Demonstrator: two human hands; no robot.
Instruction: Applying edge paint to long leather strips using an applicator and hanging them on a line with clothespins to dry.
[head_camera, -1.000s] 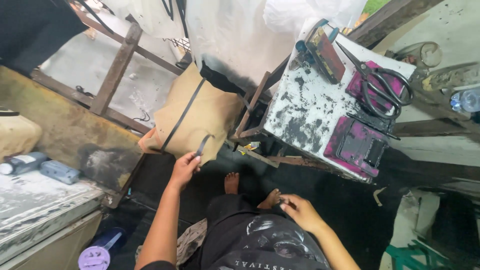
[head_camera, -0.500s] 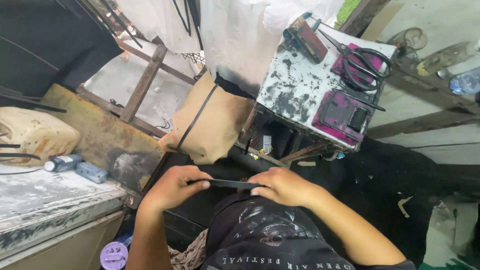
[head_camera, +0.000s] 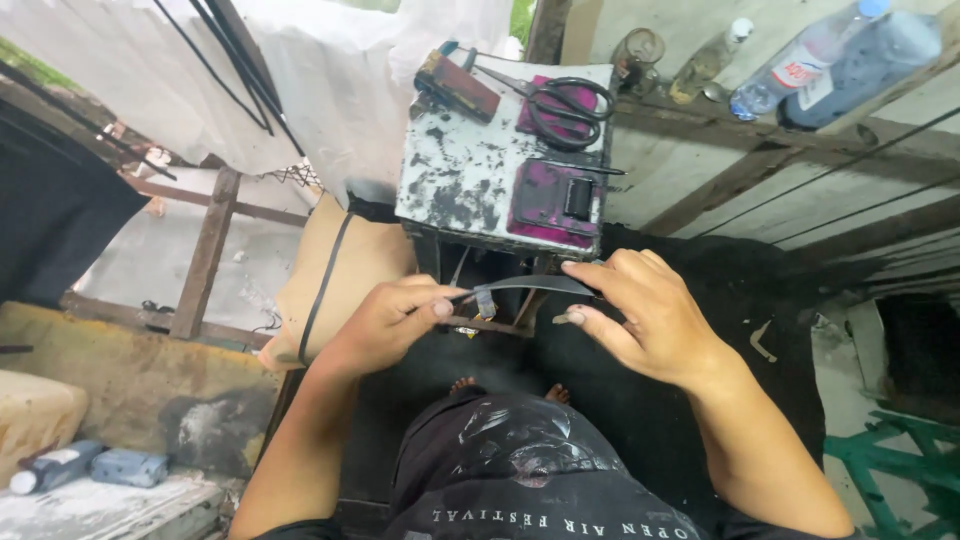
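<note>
Just below the chipped, paint-flaked white table (head_camera: 470, 170) with its black scissors (head_camera: 560, 100) and magenta block (head_camera: 555, 200), both hands pinch a thin, dark, gently arched strip (head_camera: 530, 285): the left hand (head_camera: 385, 320) closed on one end, the right hand (head_camera: 640, 315) gripping the other, beside a tan bag (head_camera: 340, 275).

Small worn white-topped table (head_camera: 470, 170), paint chipped black; white cloth (head_camera: 330, 70) hangs left of it; wooden beams (head_camera: 760, 160) run right of it; weathered wooden frame (head_camera: 205, 255) lower left; daylight, soft.
</note>
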